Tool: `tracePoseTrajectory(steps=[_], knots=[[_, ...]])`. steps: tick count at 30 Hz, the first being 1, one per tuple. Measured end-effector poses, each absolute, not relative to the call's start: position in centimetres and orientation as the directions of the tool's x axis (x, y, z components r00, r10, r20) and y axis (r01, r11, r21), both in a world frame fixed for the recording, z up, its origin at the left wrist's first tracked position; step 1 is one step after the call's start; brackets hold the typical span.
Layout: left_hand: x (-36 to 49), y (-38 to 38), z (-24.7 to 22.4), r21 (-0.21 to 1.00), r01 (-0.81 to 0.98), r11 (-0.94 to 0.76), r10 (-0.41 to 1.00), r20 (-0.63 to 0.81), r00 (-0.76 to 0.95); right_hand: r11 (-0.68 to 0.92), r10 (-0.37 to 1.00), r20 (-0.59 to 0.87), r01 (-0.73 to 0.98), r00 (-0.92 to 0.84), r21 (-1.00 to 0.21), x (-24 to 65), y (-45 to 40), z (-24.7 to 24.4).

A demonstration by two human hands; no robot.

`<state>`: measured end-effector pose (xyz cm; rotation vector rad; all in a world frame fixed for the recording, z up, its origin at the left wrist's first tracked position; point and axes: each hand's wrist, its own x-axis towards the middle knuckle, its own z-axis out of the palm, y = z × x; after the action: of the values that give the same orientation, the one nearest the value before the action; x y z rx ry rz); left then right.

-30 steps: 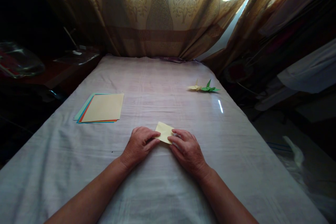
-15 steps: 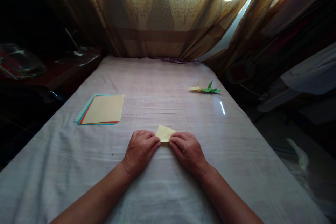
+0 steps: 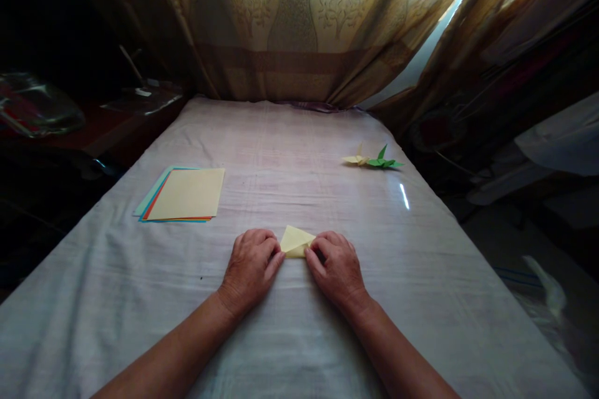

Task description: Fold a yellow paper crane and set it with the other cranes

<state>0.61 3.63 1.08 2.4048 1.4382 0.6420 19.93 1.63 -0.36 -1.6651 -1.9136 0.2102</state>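
Note:
A small pale yellow sheet of origami paper [image 3: 294, 239], folded, lies on the cloth between my two hands. My left hand [image 3: 251, 263] pinches its left corner between thumb and fingers. On the other side my right hand [image 3: 335, 265] grips the right corner, its thumb at the near edge. A slanting fold line crosses the paper. Both outer corners are hidden under my fingers.
A stack of coloured square paper [image 3: 186, 194], cream on top, lies at the left. Toward the far right sit a cream folded paper crane [image 3: 358, 159] and a green one [image 3: 384, 162]. A white slim object [image 3: 404, 196] lies nearer. Patterned curtains [image 3: 290, 43] hang behind the cloth-covered surface [image 3: 262, 137].
My right fingers have lifted and curled a little at the right corner, and a folded flap along the paper's near edge shows more. The camera view has shifted slightly.

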Motion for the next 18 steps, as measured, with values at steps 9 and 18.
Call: tracePoseTrajectory(steps=[9,18], knots=[[0.91,3.63,1.1,0.426,0.781,-0.457,0.889,0.223,0.399,0.17,0.953,0.303,0.866,-0.023,-0.471,19.74,1.62,-0.57],[1.07,3.71,1.02,0.427,0.781,-0.455,0.89,0.228,0.394,0.172,0.951,0.309,0.843,-0.007,-0.509,19.72,1.6,-0.55]])
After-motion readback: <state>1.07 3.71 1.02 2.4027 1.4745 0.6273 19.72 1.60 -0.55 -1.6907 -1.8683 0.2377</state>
